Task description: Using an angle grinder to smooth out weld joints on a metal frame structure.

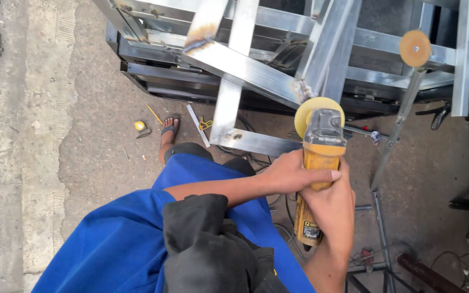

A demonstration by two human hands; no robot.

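One yellow angle grinder (317,163) is held by two hands at centre right: the left hand (294,173) wraps closed over the body from the left, and the right hand (329,209) grips closed around the handle nearer the camera. Its one yellow disc (306,111) sits against the steel tube frame (245,68) on the far side. One separate orange disc (414,48) shows at far right. One tape measure (140,126) lies on the concrete floor (93,146), left of one sandalled foot (169,130).
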